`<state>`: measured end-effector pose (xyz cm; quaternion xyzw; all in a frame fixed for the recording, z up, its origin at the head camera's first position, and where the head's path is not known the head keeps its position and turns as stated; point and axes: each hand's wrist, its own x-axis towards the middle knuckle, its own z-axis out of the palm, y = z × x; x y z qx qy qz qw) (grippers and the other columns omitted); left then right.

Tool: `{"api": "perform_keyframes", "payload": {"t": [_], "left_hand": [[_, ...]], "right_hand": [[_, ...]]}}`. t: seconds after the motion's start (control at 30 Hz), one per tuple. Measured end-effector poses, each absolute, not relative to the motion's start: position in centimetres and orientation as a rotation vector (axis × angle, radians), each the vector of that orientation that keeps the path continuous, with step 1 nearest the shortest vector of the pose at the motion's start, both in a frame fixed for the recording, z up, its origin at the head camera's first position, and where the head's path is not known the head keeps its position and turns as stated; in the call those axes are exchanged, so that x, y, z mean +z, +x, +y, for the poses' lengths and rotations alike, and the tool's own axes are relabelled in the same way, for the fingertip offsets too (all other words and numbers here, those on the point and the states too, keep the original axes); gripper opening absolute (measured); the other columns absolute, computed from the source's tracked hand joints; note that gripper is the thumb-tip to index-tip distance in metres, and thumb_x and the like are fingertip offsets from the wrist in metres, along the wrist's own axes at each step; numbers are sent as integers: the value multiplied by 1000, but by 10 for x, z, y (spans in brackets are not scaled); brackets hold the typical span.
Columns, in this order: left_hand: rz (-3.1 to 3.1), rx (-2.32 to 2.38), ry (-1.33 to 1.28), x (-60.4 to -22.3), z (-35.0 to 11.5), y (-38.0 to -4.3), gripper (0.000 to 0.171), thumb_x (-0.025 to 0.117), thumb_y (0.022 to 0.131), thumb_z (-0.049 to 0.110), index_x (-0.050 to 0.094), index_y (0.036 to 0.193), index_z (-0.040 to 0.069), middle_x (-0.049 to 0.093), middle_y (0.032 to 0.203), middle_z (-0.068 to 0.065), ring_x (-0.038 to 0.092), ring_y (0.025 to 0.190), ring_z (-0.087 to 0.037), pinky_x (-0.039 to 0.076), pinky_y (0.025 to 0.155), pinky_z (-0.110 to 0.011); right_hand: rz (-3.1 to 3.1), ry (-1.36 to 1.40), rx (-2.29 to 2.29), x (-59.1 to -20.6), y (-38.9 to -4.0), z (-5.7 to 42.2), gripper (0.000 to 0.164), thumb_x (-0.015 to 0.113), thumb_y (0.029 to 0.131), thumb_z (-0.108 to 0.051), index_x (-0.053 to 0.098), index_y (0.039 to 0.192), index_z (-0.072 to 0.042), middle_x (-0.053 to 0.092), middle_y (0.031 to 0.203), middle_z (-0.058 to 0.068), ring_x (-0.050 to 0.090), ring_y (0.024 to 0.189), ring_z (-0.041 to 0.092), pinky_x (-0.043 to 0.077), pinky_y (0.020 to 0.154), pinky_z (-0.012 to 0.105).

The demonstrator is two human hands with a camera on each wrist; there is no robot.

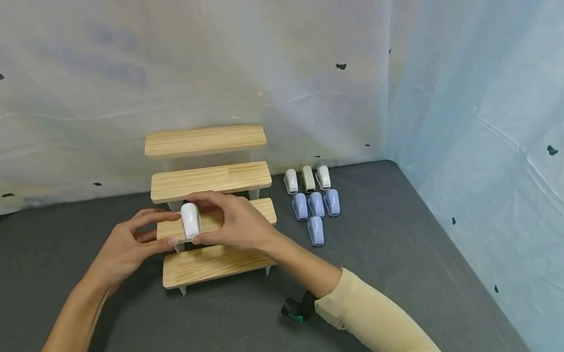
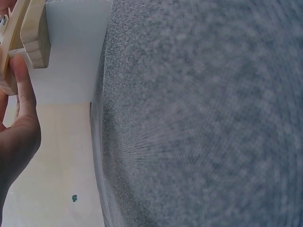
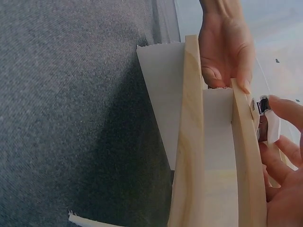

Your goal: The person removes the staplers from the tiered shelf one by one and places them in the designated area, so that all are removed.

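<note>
A white mini stapler [image 1: 191, 220] stands on the second-lowest board [image 1: 259, 209] of a stepped wooden rack, near its left end. My right hand [image 1: 236, 220] pinches the stapler between thumb and fingers. In the right wrist view the stapler [image 3: 273, 126] shows its dark metal side close against the board [image 3: 249, 161]. My left hand [image 1: 129, 244] holds the left end of the same board, its thumb on the front edge and fingers behind. In the left wrist view the left thumb [image 2: 23, 78] presses at the board's end.
Right of the rack, three white or cream staplers [image 1: 308, 178] stand in a row on the grey table [image 1: 220, 346]. In front of them are several blue staplers [image 1: 316, 205]. The top board [image 1: 204, 140] is near the pale curtain [image 1: 238, 41]; the lowest board [image 1: 213, 264] faces me.
</note>
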<state>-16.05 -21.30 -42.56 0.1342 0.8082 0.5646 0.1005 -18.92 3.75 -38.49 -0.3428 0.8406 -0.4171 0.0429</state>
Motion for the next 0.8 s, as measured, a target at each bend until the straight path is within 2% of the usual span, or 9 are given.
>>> {"api": "perform_keyframes", "payload": {"t": [0.33,0.63,0.8], "left_hand": [[2384,1686,414,-426,-213,-161,52,74,92,28,57,139,12,38,144,-12,44,129,-53,56,85,-30],[2361,1697,397,-427,-213,-161,55,74,92,28,55,140,11,34,148,-14,44,129,-53,57,87,-43],[2375,1682,396,-426,-213,-160,55,74,92,29,56,140,12,34,148,-13,43,130,-54,57,87,-41]], "right_hand": [[2632,-1094,-1195,-385,-190,36,66,84,83,-28,56,142,-20,65,127,-2,60,114,6,46,93,19],[2575,-1115,-1284,-386,-188,41,64,85,82,-25,57,140,-17,65,127,0,61,111,5,49,91,18],[2522,-1116,-1356,-385,-186,46,63,84,82,-22,57,139,-14,65,125,2,62,108,7,51,89,19]]}}
